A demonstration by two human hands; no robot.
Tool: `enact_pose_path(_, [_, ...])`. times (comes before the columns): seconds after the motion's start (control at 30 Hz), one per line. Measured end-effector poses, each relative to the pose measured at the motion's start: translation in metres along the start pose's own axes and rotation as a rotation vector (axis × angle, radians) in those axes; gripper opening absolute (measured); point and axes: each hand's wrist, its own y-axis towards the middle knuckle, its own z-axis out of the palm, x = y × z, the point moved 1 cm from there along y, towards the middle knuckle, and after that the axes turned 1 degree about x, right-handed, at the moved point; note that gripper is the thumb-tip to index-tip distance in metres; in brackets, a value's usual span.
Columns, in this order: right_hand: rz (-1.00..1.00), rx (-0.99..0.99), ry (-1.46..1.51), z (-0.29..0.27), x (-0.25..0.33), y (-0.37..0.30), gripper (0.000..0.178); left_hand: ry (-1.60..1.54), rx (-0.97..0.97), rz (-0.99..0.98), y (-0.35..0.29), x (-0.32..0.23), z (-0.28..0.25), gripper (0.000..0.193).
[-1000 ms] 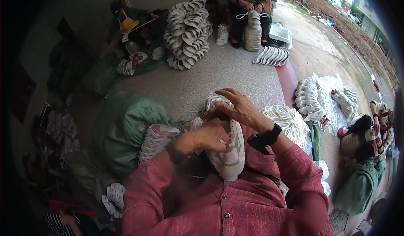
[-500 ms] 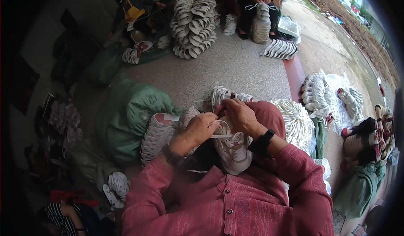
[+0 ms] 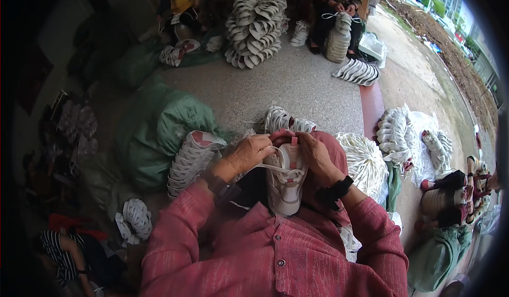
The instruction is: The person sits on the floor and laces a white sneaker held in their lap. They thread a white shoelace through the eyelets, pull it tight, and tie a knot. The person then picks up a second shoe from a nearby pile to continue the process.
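A beige and white sneaker (image 3: 286, 188) with pink trim rests on my lap, its toe toward me and its collar away. White lace (image 3: 273, 167) runs across its front and off to the left side. My left hand (image 3: 248, 154) is closed at the left edge of the collar, close to the lace; whether the lace is between its fingertips is hard to see. On the opposite edge, my right hand (image 3: 319, 158) is wrapped round the collar, thumb near the tongue (image 3: 294, 154). Dark bands circle both my wrists.
Nested shoe uppers (image 3: 188, 162) stand to my left beside a big green sack (image 3: 164, 133). More uppers (image 3: 286, 120) lie just beyond my hands. A bundle of white laces (image 3: 363, 162) is at my right. Several people work nearby, one beside a tall upper stack (image 3: 337, 45).
My hands have moved apart along the collar, and the tongue and opening now show between them. The shoe has shifted slightly left and turned straighter toward me.
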Motion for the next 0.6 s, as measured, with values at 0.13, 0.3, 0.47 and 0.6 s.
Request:
enact_pose_path(0.13, [0.013, -0.036, -0.185, 0.003, 0.004, 0.008, 0.029, -0.024, -0.096, 0.014, 0.002, 0.002, 0.006, 0.02])
enact_pose_path(0.3, [-0.046, 0.005, -0.063, 0.003, -0.006, 0.013, 0.032, -0.03, -0.054, -0.004, 0.006, 0.009, 0.003, 0.021])
enact_pose_path(0.47, [-0.166, 0.042, 0.28, -0.035, 0.017, -0.018, 0.031, -0.136, -0.195, -0.006, -0.011, 0.001, 0.005, 0.02])
enact_pose_path(0.6, [-0.208, 0.193, 0.106, -0.059, 0.039, -0.058, 0.027, -0.576, -0.151, -0.257, -0.029, -0.028, -0.022, 0.019])
